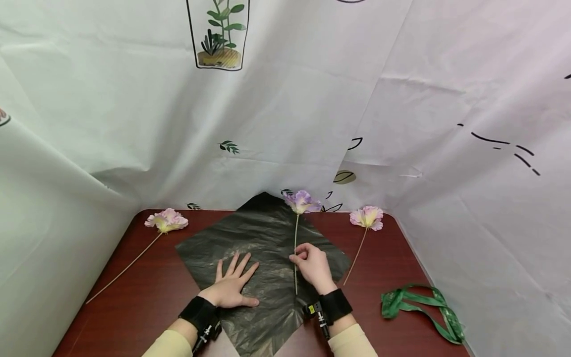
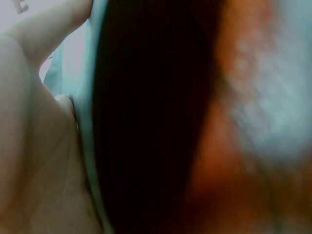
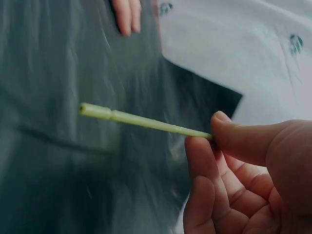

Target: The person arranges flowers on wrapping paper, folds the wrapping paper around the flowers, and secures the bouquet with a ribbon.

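Right hand (image 1: 314, 265) pinches stem (image 3: 146, 123) of purple flower (image 1: 302, 203) over black sheet (image 1: 263, 230); petals near table's (image 1: 151, 302) far edge. Left hand (image 1: 232, 288) flat on sheet, fingers spread, nothing gripped. Pink flowers (image 1: 167, 221): far left, far right corners. Green ribbon (image 1: 392, 303): right edge.

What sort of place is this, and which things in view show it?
Probably a screened-off craft workspace: white printed sheeting closes in the back and sides of a reddish-brown table, on which a black sheet and green ribbon lie.
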Demonstrator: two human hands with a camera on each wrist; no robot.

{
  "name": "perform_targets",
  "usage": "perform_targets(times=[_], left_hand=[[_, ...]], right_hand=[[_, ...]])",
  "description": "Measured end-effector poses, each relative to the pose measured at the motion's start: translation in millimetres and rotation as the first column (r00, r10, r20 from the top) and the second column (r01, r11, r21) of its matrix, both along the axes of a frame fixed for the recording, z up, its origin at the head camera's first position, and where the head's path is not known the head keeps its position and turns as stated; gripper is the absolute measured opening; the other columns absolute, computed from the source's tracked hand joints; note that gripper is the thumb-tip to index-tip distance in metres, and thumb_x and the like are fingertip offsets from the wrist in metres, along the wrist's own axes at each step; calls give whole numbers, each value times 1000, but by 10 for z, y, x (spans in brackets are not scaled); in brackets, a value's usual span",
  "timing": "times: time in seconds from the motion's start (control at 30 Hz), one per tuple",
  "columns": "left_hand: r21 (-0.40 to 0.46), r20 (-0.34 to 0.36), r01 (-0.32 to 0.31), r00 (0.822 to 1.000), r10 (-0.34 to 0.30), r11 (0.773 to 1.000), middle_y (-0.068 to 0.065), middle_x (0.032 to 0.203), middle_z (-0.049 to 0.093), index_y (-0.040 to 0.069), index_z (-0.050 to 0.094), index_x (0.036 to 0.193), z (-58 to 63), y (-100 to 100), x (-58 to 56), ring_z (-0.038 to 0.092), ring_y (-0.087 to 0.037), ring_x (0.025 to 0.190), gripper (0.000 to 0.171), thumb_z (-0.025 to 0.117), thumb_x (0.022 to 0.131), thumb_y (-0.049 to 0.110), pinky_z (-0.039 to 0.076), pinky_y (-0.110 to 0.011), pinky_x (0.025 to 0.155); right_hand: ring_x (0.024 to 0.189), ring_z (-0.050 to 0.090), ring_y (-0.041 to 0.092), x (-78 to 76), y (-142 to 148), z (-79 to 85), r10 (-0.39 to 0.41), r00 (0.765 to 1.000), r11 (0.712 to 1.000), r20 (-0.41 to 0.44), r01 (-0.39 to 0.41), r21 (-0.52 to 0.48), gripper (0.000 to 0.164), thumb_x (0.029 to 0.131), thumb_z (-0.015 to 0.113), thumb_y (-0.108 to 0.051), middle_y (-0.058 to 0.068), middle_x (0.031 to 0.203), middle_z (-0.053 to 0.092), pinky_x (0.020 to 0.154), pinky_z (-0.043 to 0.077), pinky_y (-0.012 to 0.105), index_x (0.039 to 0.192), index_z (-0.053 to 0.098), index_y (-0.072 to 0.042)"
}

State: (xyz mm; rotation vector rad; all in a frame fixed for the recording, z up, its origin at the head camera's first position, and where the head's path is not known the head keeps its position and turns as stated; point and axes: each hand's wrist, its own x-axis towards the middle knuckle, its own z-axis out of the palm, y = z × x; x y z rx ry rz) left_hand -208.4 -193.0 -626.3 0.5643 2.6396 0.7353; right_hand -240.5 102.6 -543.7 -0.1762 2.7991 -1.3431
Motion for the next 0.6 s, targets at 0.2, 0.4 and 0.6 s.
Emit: perform_targets(times=[0.2, 0.4, 0.6], left_hand=[[-18, -18, -9, 1000, 8, 1000, -13, 187, 2, 22, 30, 179, 30, 32, 5, -15, -45, 169, 118, 71, 88, 86, -18, -81, 122], [-25, -19, -10, 1000, 10, 1000, -12, 187, 2, 22, 30, 179, 26, 46, -6, -15, -44, 169, 118, 70, 88, 87, -18, -80, 122], [-18, -21, -13, 1000, 13, 1000, -12, 188, 2, 22, 31, 179, 7, 34, -4, -15, -44, 170, 117, 70, 89, 86, -19, -80, 122]], right_hand=[[66, 70, 16, 69, -240, -75, 77, 997, 997, 10, -77, -19, 22, 103, 82, -15, -3, 79, 69, 60, 54, 32, 118, 75, 0], [62, 70, 16, 56, -380, -114, 108, 993, 994, 46, -107, -11, 17, 103, 83, -13, -3, 73, 67, 58, 53, 30, 111, 74, -1], [62, 69, 15, -54, -481, -121, 132, 988, 991, 75, -133, 7, 18, 102, 84, -13, -3, 75, 68, 57, 52, 31, 111, 74, -1]])
